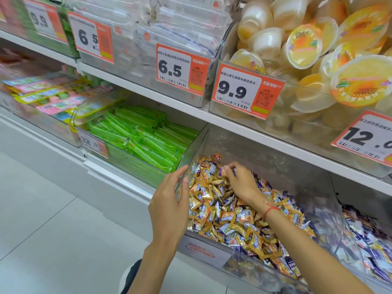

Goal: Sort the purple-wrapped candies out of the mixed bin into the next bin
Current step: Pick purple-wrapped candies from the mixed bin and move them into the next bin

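Reaching into the mixed bin, the right hand pinches a purple candy w/ curled fingers. Left hand, fingers relaxed, rests on the bin's corner. Next bin sits just right.

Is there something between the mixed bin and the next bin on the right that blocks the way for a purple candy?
Yes: a clear divider wall stands between the mixed bin and the next bin. The right hand, pinching a purple candy, would likely have to lift it over that wall.
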